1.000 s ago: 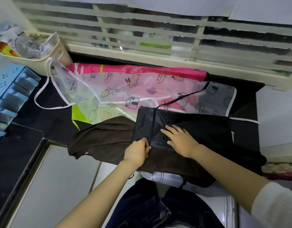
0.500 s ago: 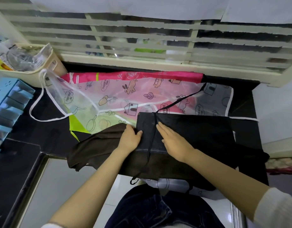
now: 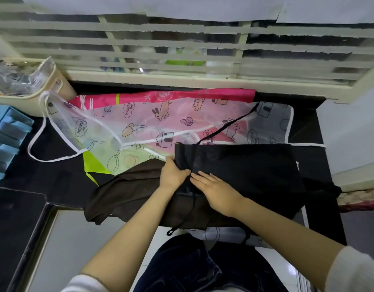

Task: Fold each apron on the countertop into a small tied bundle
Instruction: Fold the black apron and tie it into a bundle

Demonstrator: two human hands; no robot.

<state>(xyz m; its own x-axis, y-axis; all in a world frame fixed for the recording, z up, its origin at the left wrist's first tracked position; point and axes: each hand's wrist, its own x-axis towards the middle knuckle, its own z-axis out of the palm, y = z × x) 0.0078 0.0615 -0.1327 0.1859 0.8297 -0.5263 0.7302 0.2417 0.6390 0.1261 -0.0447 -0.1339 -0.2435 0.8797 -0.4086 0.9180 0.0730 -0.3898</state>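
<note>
Dark countertop (image 3: 51, 180) below a barred window bears the heap. Fingers of the left hand (image 3: 173, 175) curl round the left edge of the black apron (image 3: 245, 165), which lies folded on a brown apron (image 3: 129, 186) near the front edge. The right hand (image 3: 215, 190) presses flat beside it, fingers straight and together. Best, I judge, to pin the crease, fold squarely, and keep the strap (image 3: 224, 128) free for tying.

- Cream bin (image 3: 17, 104) at far left, stuffed with clear plastic wrappers (image 3: 11, 76).
- Blue plastic rack (image 3: 9, 133) just below the bin.
- White-barred window (image 3: 182, 77) behind, with paper sheets (image 3: 182, 5) along its top.
</note>
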